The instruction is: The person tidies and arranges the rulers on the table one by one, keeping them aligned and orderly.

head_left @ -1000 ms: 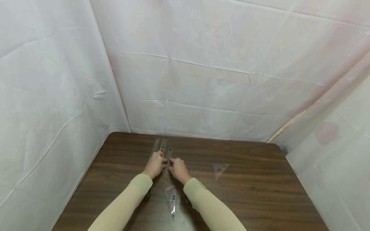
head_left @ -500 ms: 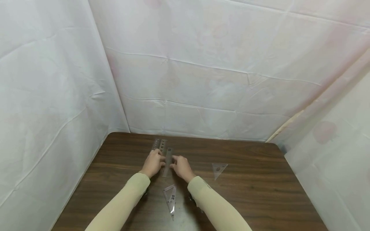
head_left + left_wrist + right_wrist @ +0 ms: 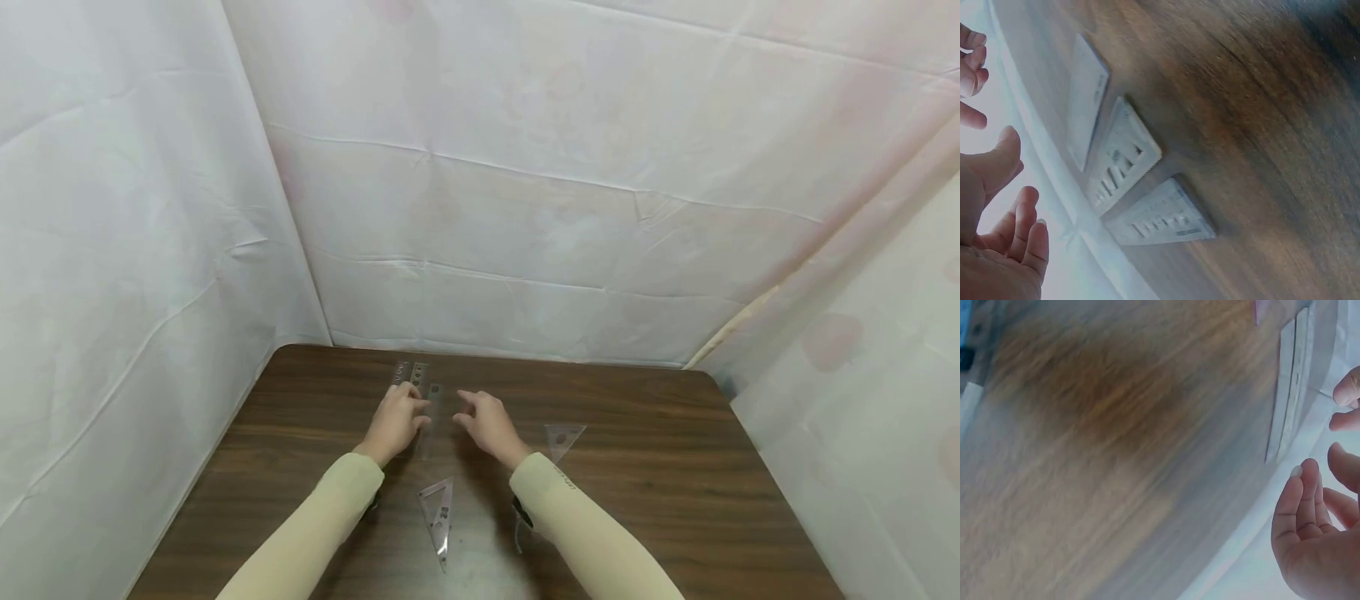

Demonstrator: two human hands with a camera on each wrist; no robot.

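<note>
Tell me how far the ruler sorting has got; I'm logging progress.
Done, apparently: three rulers lie side by side by the far edge of the table. In hand: nothing; both hands, left and right, hover open beside them. Left: two triangles, one near, one right, lie apart.

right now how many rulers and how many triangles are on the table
straight rulers: 3, side by side at the far edge
set-square triangles: 2, near triangle and right triangle
total: 5 clear plastic pieces on the table
</note>
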